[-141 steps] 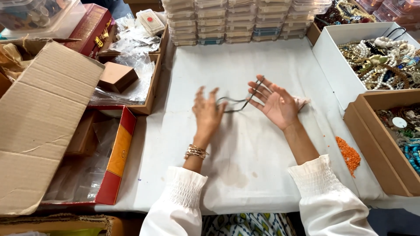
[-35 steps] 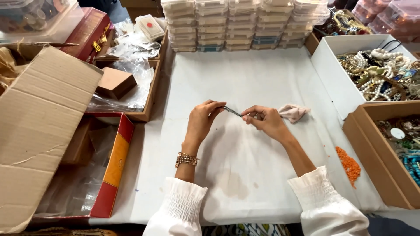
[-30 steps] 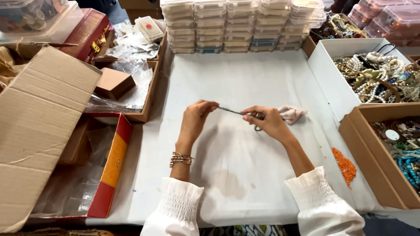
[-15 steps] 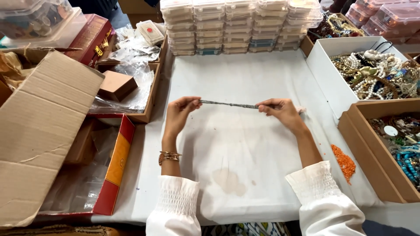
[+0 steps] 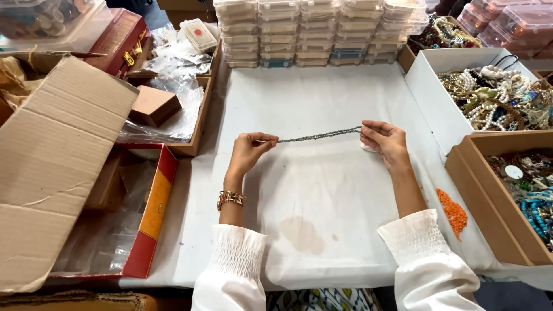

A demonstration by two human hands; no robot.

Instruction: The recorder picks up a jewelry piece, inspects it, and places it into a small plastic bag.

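Observation:
A thin dark beaded string [image 5: 319,136] is stretched taut above the white tablecloth [image 5: 322,230]. My left hand [image 5: 249,152] pinches its left end, a gold bracelet on that wrist. My right hand [image 5: 385,141] pinches the right end, and a small pale cloth scrap peeks out beneath it. Both arms wear white smocked sleeves.
Stacked clear plastic boxes [image 5: 322,29] line the far edge. A white box of jewellery [image 5: 495,98] and a brown box of beads [image 5: 518,190] sit at right, with an orange bead pile [image 5: 452,210]. Cardboard boxes [image 5: 52,167] and a red tray [image 5: 152,213] crowd the left.
Earlier both hands lay open over a loose dark cord. They then took hold of its ends and moved apart, pulling the string out straight.

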